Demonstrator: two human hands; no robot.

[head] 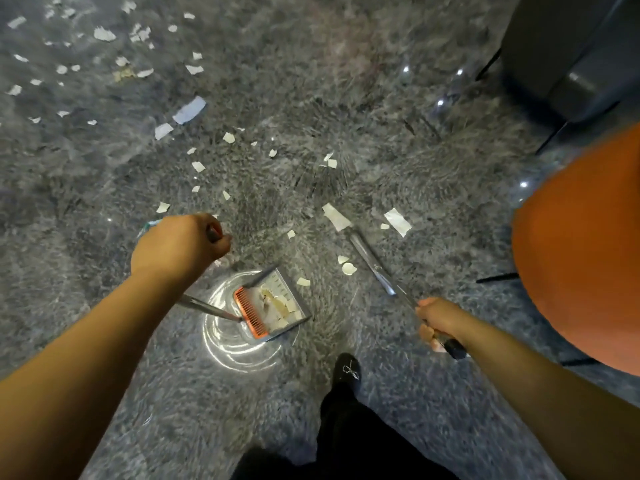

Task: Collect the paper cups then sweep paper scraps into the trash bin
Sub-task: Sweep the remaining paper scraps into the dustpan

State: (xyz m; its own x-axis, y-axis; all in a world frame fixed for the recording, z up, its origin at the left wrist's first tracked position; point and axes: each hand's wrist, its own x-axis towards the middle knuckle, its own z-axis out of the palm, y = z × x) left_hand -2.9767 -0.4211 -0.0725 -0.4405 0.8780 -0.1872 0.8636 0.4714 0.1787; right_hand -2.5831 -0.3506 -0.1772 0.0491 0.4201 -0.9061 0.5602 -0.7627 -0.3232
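White paper scraps (332, 216) lie scattered on the grey floor (381, 116), some already inside the dustpan (277, 303) between the arms. The left hand (176, 244) grasps the dustpan's handle; the right hand (438, 322) clasps the broom handle (377, 268).

Under you lies a glossy grey marbled stone floor (346, 98), with a bright ring of lamp glare near the middle and small light spots toward the right. At the right edge you have a large blurred orange rounded shape (581, 244). In the upper right corner stands a dark grey boxy object (561, 57). Your black shoe (347, 370) and black trouser leg (349, 431) show below.
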